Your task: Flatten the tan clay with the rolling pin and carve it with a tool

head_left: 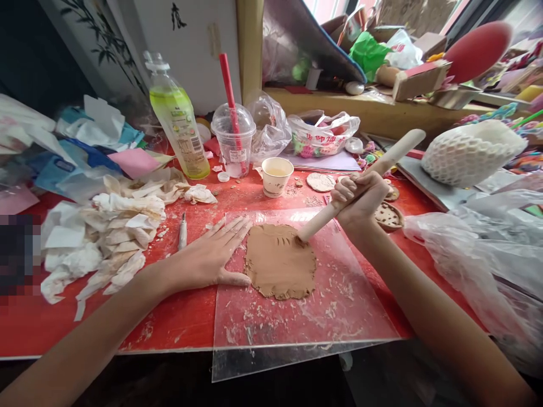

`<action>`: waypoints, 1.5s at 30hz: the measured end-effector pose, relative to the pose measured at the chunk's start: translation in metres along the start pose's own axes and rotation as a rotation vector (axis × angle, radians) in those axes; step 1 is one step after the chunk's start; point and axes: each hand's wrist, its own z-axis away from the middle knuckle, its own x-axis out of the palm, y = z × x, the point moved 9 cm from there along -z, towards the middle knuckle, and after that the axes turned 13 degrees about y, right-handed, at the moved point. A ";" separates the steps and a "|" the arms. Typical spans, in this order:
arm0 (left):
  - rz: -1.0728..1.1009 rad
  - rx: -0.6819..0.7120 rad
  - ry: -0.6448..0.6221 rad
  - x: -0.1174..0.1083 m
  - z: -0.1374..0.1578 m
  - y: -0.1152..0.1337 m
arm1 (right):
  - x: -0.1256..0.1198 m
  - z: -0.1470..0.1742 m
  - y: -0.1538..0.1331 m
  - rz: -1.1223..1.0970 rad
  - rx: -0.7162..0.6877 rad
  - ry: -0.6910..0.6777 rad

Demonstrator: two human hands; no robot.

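A flattened brown clay slab with ragged edges lies on a clear plastic sheet. My right hand is wrapped round a pale rolling pin, held at a slant. The pin's lower end touches the slab near its upper right edge, and a few short dents run beside that spot. My left hand lies flat with fingers spread at the slab's left edge, partly on the sheet. Left of that hand is a slim metal-tipped tool.
Crumpled tissues heap at the left. A yellow-green drink bottle, a plastic cup with a red straw and a paper cup stand behind. Plastic bags and a white foam net crowd the right.
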 end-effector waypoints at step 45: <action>0.015 -0.025 0.056 -0.001 0.003 -0.001 | 0.079 0.001 0.020 0.230 0.066 -0.315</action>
